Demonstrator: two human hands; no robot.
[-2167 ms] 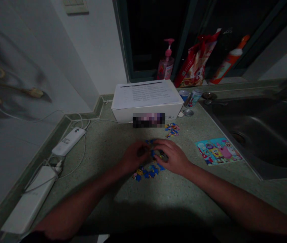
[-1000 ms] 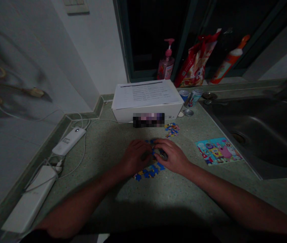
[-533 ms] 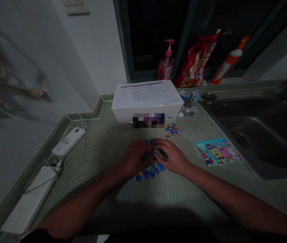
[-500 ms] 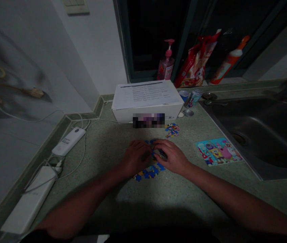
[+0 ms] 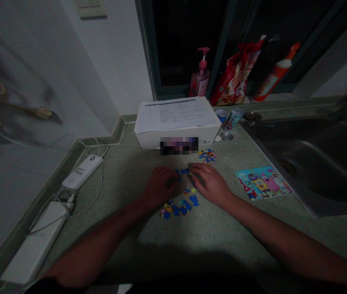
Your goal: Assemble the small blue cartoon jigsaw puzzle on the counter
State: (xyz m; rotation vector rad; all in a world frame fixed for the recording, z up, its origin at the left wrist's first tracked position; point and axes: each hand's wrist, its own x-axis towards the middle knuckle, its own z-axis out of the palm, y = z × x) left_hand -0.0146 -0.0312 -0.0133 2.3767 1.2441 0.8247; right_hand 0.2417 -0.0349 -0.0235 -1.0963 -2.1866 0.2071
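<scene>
Over the counter, my left hand [image 5: 161, 184] has its fingers curled, with blue jigsaw pieces [image 5: 178, 174] at its fingertips. Opposite it, my right hand [image 5: 210, 181] bends its fingers down onto a blue jigsaw piece [image 5: 185, 171]. A small gap separates the two hands. Closer to me lies a loose cluster of blue and yellow jigsaw pieces [image 5: 181, 208]. Another small pile of mixed pieces [image 5: 207, 156] sits beyond my right hand. To the right, a colourful cartoon picture card [image 5: 263, 183] lies flat. The dim light blurs the exact grip of my fingertips.
A white box [image 5: 178, 122] with a printed sheet stands at the back. Cans [image 5: 234, 118] are beside it, and a metal sink [image 5: 320, 163] fills the right. On the left lie a white power strip [image 5: 35, 241], a white device [image 5: 83, 171] and cables.
My hands have moved apart, the left one leftward and the right one slightly up and right. More of the jigsaw pieces between and below them now shows.
</scene>
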